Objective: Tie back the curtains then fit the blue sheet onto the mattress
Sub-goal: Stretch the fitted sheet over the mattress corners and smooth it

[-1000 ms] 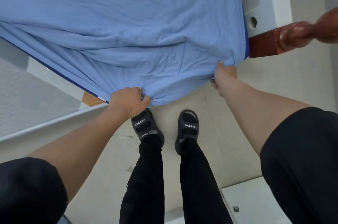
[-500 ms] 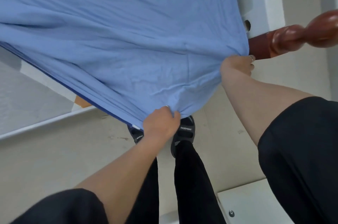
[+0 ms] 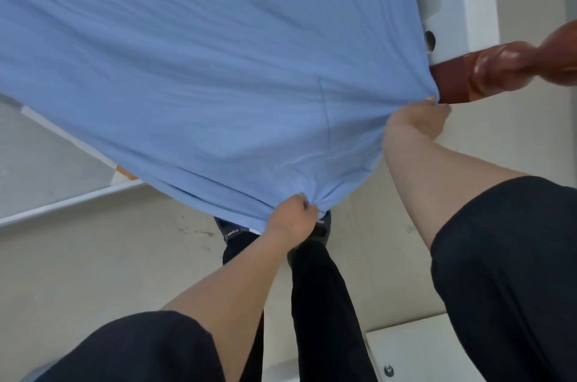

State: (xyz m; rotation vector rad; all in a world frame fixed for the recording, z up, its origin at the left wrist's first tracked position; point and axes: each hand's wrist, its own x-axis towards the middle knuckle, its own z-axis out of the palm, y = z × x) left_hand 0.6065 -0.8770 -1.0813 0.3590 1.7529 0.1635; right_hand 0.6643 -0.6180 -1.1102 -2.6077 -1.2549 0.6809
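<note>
Sheet (image 3: 203,69): spread across upper frame, over the mattress (image 3: 40,157), which shows at left. Post (image 3: 505,69): right of sheet corner. Right hand (image 3: 418,119): at that corner, beside post. Left hand (image 3: 293,216): on sheet's near edge, above sandals (image 3: 231,230).

Single head view: looks steeply down, close over blue sheet (image 3: 203,69), floor (image 3: 93,272).
</note>
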